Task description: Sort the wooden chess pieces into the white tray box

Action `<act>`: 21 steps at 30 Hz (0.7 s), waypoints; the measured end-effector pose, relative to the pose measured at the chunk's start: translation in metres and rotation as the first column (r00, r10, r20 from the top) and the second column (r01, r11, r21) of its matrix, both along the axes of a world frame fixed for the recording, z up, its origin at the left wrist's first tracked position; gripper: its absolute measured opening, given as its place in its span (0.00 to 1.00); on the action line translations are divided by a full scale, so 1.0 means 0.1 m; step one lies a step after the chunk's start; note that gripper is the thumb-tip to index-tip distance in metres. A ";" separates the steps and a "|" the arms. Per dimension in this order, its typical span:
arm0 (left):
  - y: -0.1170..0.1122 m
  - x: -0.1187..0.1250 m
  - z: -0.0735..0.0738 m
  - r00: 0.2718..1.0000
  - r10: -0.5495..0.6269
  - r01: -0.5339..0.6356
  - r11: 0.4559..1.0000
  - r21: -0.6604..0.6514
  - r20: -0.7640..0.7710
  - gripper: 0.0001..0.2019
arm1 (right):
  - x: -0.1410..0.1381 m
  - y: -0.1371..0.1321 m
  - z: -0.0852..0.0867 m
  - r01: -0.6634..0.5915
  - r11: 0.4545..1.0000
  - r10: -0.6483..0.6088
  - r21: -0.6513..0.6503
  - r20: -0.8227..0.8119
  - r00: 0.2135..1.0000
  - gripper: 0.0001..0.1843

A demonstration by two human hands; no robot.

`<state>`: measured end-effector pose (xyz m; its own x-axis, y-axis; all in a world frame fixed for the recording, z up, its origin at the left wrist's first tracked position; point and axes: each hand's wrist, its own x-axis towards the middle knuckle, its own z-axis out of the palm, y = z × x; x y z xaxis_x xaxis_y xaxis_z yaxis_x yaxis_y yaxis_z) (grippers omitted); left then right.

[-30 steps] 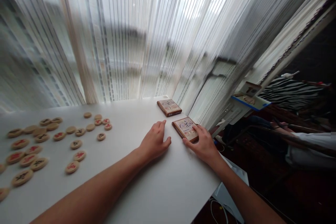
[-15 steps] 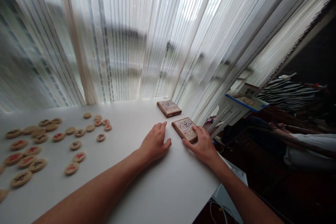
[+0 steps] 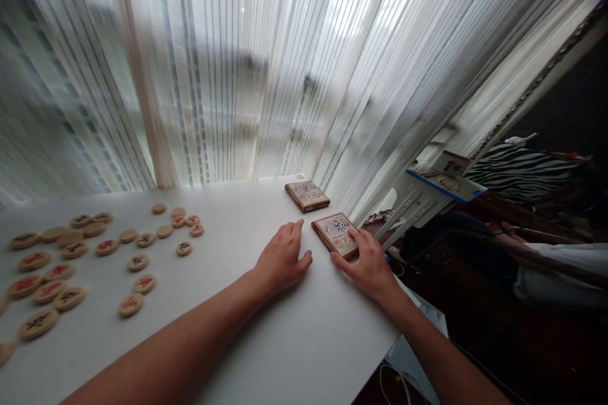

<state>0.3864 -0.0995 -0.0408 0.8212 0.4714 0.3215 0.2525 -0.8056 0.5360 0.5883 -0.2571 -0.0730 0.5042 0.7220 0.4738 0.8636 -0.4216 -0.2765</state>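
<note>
My right hand (image 3: 369, 264) rests at the near right corner of a flat Chinese chess box (image 3: 332, 234), thumb against its front edge and fingers on its top right side. The box lies flat on the white table (image 3: 266, 354), with dark lettering on its pale lid. My left hand (image 3: 284, 253) lies on the table just left of that box, apart from it, thumb and fingers spread and holding nothing. Behind, a second, similar box (image 3: 307, 195) lies near the table's back right. Round wooden chess pieces (image 3: 138, 261) with red or black characters are scattered on the left.
A sheer striped curtain (image 3: 228, 76) hangs along the table's far side. To the right stands a smaller table with a blue edge (image 3: 444, 186), holding a small box. Beyond it a seated person's arm (image 3: 510, 235) shows in the dark. White cables (image 3: 396, 380) hang below the table's right edge.
Both hands and the boxes hold nearly the same places. The view has shifted very slightly.
</note>
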 end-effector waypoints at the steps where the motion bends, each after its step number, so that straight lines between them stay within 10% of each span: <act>1: 0.00 0.00 0.00 1.000 0.000 0.000 1.000 0.000 -0.001 0.34 | 0.00 0.00 0.00 0.003 1.000 -0.003 -0.001 -0.001 1.000 0.40; 14: -0.02 0.01 -0.01 1.000 0.014 -0.013 0.999 0.034 -0.006 0.33 | 0.01 -0.03 -0.04 0.035 0.999 -0.034 0.030 -0.022 0.999 0.49; 21: -0.05 0.04 -0.02 1.000 -0.005 0.007 0.995 0.103 -0.023 0.32 | 0.20 0.32 0.27 0.027 1.000 -0.027 -0.003 -0.023 0.999 0.49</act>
